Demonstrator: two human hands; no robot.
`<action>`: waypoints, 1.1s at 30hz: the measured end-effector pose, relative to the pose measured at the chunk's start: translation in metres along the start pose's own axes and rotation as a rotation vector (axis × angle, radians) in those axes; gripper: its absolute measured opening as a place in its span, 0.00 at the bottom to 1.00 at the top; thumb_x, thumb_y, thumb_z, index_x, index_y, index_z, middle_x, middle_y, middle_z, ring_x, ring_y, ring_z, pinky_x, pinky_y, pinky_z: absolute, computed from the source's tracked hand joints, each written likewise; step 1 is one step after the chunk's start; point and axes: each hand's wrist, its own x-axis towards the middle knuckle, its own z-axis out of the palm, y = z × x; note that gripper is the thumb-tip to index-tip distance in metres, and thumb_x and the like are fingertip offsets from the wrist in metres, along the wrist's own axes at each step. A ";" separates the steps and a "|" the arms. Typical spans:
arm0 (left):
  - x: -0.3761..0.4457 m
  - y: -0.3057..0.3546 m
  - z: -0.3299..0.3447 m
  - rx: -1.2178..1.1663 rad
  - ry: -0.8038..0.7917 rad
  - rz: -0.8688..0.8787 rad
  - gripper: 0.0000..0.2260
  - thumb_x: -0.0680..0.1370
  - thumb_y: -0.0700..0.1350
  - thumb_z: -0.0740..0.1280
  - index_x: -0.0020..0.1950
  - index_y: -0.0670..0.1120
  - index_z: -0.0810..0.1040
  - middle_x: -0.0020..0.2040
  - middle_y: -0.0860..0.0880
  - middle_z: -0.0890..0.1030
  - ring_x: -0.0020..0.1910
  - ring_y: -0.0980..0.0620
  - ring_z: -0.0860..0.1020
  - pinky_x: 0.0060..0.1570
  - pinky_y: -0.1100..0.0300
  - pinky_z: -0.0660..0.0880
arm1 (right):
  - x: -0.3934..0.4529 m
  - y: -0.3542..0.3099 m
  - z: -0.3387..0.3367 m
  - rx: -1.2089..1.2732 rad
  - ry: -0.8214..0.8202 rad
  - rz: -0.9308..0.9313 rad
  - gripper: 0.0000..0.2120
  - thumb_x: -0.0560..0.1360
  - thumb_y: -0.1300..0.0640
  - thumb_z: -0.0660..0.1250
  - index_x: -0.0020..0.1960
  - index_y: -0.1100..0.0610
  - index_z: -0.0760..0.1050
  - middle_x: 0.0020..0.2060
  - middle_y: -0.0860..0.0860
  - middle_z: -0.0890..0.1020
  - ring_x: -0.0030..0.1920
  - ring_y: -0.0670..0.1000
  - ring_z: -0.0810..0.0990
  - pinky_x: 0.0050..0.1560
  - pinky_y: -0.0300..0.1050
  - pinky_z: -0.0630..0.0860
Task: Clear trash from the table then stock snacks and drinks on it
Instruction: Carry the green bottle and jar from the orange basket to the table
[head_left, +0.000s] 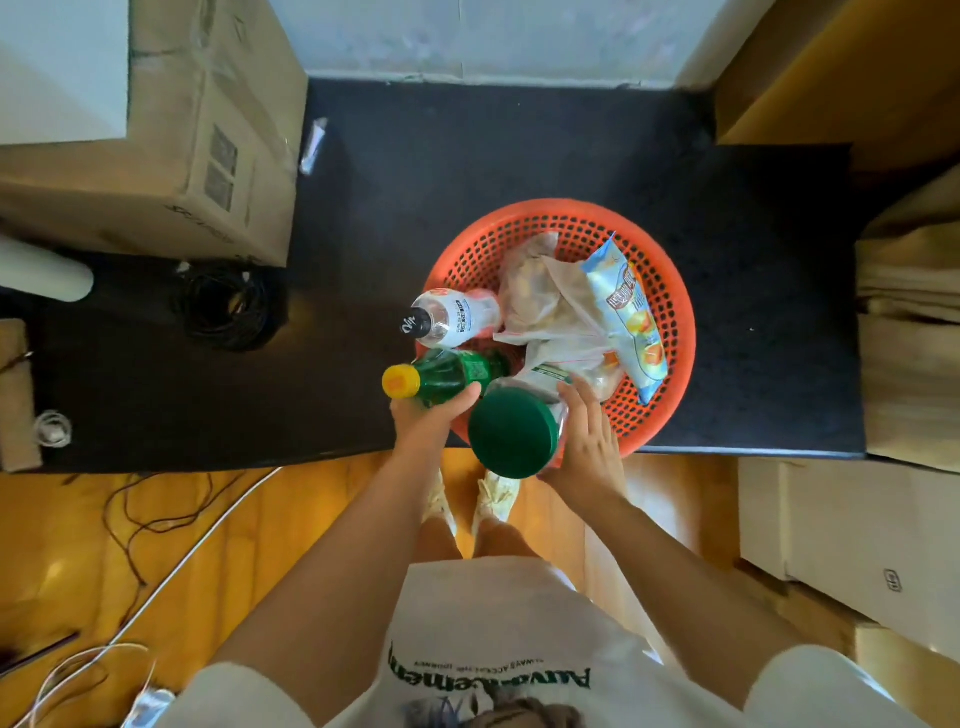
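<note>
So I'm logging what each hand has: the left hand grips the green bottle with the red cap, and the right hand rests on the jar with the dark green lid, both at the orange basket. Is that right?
Not quite: the cap is yellow, not red. In the head view the left hand grips the green bottle with a yellow cap, and the right hand rests on the jar with the dark green lid, both at the orange basket.

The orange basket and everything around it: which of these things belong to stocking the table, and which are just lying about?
Part of the job:
- orange basket
- green bottle, gripped by the left hand
- green-lidded jar, right hand against it
- clear bottle with a black cap
- blue snack bag
- clear plastic bags

Just lying about:
- cardboard box
- coil of black cable
- wrapper
- floor wires
</note>
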 end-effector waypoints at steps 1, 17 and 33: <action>0.002 0.001 0.002 -0.017 0.019 -0.003 0.25 0.68 0.39 0.76 0.63 0.41 0.75 0.60 0.44 0.80 0.59 0.46 0.78 0.61 0.51 0.74 | 0.001 0.000 0.001 -0.011 0.008 -0.016 0.52 0.55 0.49 0.80 0.72 0.54 0.56 0.74 0.52 0.58 0.73 0.55 0.59 0.70 0.52 0.62; -0.024 0.018 0.002 -0.158 0.091 0.081 0.15 0.64 0.43 0.78 0.43 0.56 0.77 0.42 0.61 0.81 0.41 0.65 0.79 0.40 0.69 0.68 | -0.013 -0.011 -0.039 0.078 0.209 -0.116 0.43 0.56 0.51 0.79 0.67 0.59 0.65 0.64 0.55 0.73 0.64 0.58 0.69 0.62 0.54 0.71; -0.069 0.101 -0.108 -0.287 -0.490 0.316 0.09 0.77 0.41 0.60 0.47 0.49 0.79 0.39 0.56 0.84 0.42 0.58 0.82 0.52 0.57 0.74 | -0.130 -0.106 -0.048 1.374 0.763 0.403 0.27 0.61 0.53 0.70 0.59 0.50 0.67 0.54 0.47 0.79 0.56 0.50 0.77 0.50 0.44 0.74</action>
